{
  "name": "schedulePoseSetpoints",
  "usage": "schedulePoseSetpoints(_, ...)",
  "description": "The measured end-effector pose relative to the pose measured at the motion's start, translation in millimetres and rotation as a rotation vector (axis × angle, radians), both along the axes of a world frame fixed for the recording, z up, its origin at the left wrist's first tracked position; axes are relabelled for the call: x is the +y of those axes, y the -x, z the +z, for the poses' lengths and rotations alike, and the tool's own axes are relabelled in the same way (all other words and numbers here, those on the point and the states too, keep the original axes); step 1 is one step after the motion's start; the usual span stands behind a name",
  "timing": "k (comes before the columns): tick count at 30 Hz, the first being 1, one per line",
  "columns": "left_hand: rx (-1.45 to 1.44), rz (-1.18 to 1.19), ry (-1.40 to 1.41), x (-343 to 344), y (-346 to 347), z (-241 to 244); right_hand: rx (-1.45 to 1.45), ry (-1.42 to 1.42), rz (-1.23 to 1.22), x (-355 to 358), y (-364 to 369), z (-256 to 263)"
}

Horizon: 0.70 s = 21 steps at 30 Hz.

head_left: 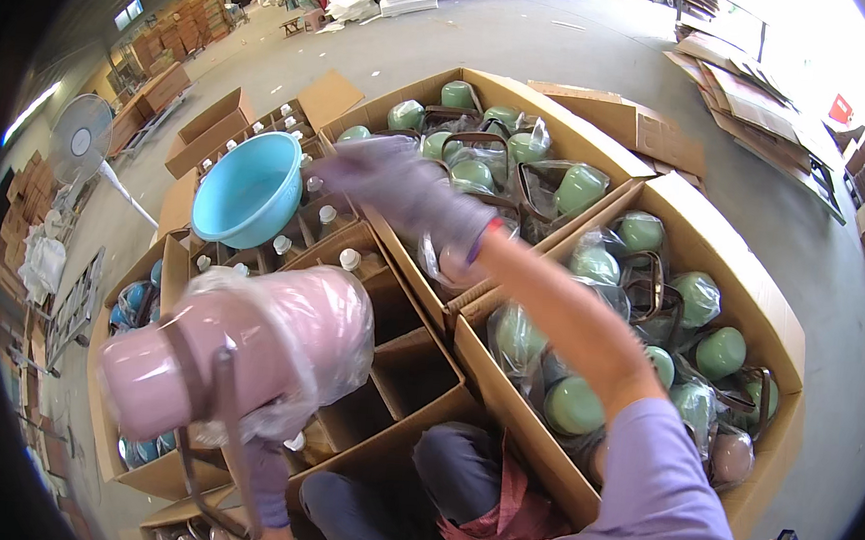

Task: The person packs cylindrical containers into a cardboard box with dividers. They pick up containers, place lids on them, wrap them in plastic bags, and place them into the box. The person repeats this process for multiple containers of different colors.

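A pink vacuum flask (238, 354) with a brown handle (223, 406), partly wrapped in clear plastic, lies tilted in the air above a divided cardboard box (423, 401). My left hand (265, 476), in a purple-grey glove, holds it from below; the flask hides the fingers. My right hand (386, 180), gloved the same way and blurred, is stretched out over the box edge. It is between a light blue plastic basin (246, 193) and a carton of green flasks (473, 175). White-capped bottle necks (349, 259) stand in some box cells.
Another carton of green flasks (720, 352) stands at my right. Blue flasks (133, 298) fill a carton at the left. A pedestal fan (80, 141) stands beyond it. Flattened cardboard (746, 85) is stacked at the far right.
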<state>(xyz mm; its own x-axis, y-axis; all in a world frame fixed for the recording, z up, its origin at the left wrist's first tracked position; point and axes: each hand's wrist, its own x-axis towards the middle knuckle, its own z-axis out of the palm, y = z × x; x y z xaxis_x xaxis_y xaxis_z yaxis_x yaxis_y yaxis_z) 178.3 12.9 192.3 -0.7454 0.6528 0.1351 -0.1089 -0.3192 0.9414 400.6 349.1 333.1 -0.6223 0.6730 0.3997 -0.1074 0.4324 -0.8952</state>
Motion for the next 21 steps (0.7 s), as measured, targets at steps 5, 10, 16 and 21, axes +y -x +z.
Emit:
schedulePoseSetpoints(5,-0.296,-0.475,-0.288,67,35,24,-0.864,-0.006,-0.637,174,-138,-196)
schedulePoseSetpoints(10,-1.383,-1.174,-0.772,191,24,41,-0.68,0.344,-0.316,129,-117,-160)
schedulePoseSetpoints(16,0.24,-0.892,-0.175,340,-40,-61,-0.726,0.318,-0.051,149,-176,-180)
schedulePoseSetpoints(21,0.062,-0.868,0.013,394,-94,-58,-1.081,-0.165,-0.555,166,-258,-169)
